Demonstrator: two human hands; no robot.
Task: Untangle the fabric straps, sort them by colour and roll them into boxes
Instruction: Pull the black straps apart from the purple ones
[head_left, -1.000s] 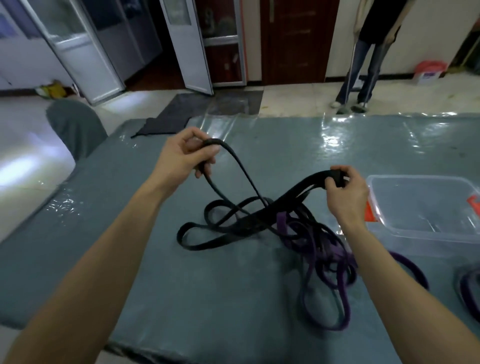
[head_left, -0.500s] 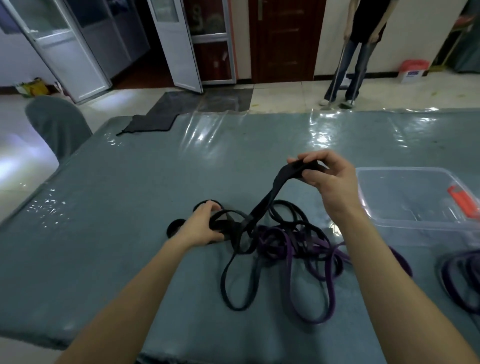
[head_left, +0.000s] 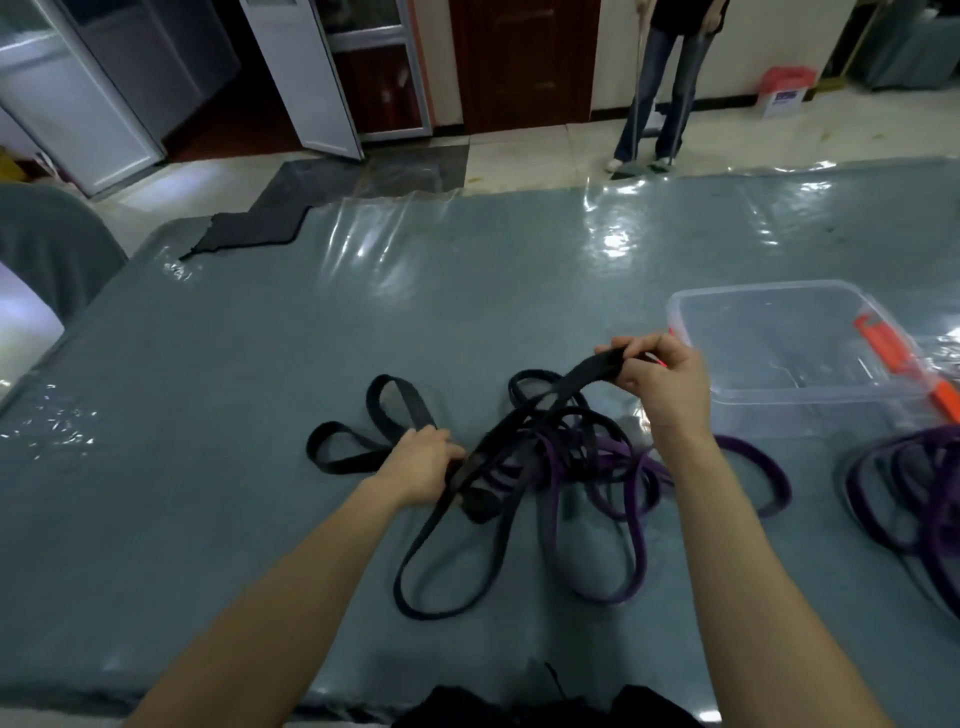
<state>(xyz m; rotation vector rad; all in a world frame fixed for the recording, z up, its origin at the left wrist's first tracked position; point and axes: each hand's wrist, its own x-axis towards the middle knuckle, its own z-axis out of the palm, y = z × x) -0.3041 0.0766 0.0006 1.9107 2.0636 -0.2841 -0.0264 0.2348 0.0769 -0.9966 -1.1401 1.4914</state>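
A black fabric strap (head_left: 447, 545) lies looped on the grey-blue table, tangled with a purple strap (head_left: 613, 499) in the middle. My left hand (head_left: 421, 462) grips the black strap low on the table, beside two black loops on the left. My right hand (head_left: 657, 376) pinches a folded bunch of the same black strap, held up above the tangle. A clear plastic box (head_left: 789, 353) with orange latches stands just right of my right hand. A second pile of purple strap (head_left: 904, 483) lies at the right edge.
The table (head_left: 208, 415) is covered with shiny plastic film. A dark cloth (head_left: 249, 228) hangs over its far left corner. A grey chair (head_left: 47, 244) stands at the left. A person stands on the floor beyond the table (head_left: 660, 104).
My left hand came down from holding the strap high and now grips it on the table. My right hand stays raised, pinching the black strap. The black loops spread out to the left.
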